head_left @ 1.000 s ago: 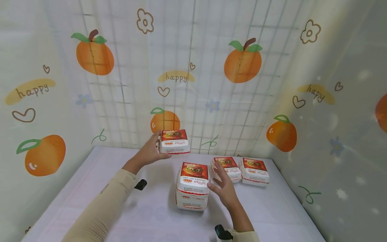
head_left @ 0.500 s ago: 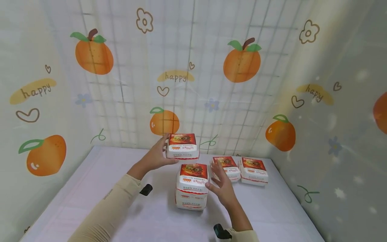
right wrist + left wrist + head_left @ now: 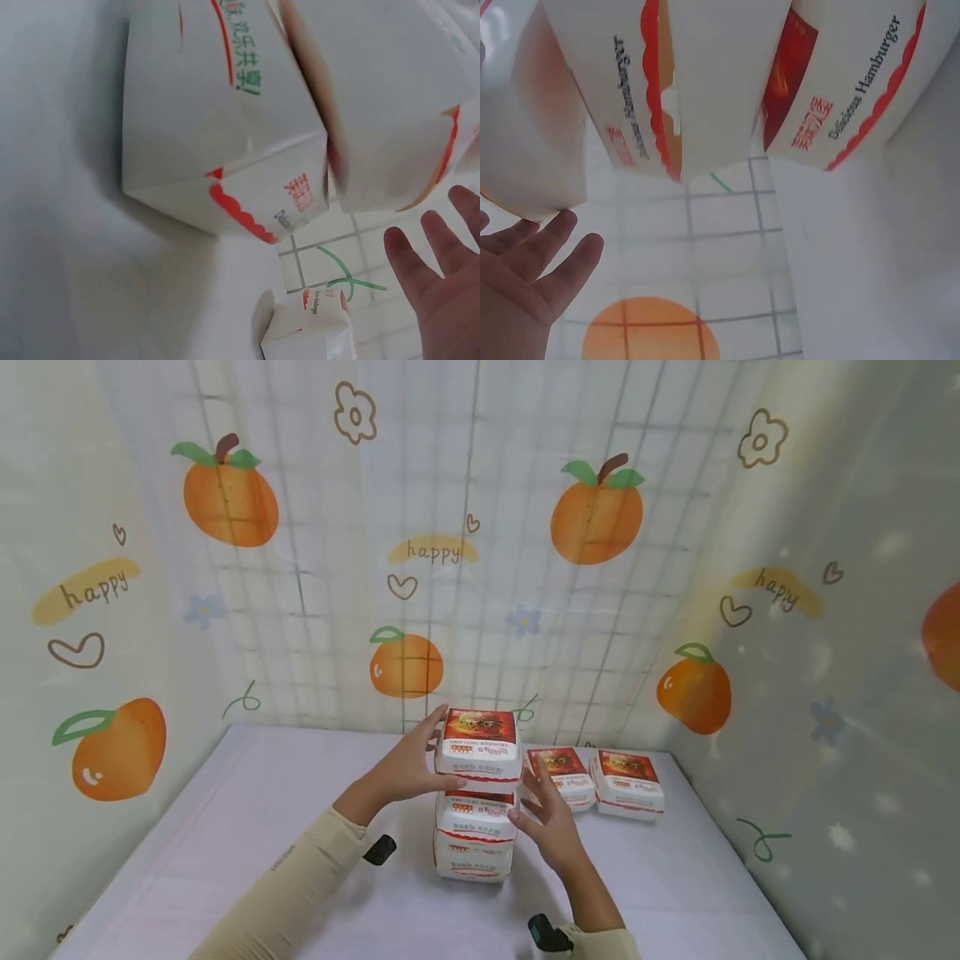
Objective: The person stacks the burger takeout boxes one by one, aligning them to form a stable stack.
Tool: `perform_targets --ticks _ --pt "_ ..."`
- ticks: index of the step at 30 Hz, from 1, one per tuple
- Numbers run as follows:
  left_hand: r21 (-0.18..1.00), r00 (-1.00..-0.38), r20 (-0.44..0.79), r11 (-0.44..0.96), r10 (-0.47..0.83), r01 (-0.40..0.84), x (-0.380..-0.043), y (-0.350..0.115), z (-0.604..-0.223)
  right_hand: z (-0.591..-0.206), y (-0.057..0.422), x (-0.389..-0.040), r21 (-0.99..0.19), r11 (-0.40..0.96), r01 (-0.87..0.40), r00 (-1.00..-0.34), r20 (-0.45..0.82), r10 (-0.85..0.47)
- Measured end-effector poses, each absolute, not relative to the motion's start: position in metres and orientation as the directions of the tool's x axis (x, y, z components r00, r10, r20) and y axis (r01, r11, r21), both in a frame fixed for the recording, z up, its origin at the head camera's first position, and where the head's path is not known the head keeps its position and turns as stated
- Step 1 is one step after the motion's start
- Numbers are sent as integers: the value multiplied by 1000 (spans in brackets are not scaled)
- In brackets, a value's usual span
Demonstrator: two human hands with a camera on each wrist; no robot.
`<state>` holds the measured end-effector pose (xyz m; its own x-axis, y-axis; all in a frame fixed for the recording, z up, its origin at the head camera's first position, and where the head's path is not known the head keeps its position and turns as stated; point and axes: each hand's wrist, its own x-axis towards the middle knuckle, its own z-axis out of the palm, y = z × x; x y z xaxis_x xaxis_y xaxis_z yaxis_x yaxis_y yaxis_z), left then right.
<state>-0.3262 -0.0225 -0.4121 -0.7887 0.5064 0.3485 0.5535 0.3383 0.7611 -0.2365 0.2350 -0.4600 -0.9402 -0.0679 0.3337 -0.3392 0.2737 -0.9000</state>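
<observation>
Held box (image 3: 480, 758) has shifted right and down since the earlier frame, now lower centre, directly above two-box stack (image 3: 474, 858); placement judged nearly done, contact uncertain. Left hand (image 3: 401, 770) grips it; right hand (image 3: 557, 837), spread wide, flanks the stack.

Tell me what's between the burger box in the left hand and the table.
In the head view, an upper box stacked on a lower box stands between the held box and the table.
</observation>
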Motion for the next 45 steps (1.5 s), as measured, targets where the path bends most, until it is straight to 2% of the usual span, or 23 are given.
perform_targets --ticks 10,24,45 --pt "745 -770 344 342 538 572 -321 -15 -413 -467 238 -243 -889 293 -352 -931 366 -9" --pt "714 -739 376 333 560 616 -314 -16 -406 -459 236 -236 -882 301 -362 -925 381 6" --pt "735 -774 360 353 521 579 -298 -23 -412 -451 234 -224 -884 277 -377 -918 396 16"
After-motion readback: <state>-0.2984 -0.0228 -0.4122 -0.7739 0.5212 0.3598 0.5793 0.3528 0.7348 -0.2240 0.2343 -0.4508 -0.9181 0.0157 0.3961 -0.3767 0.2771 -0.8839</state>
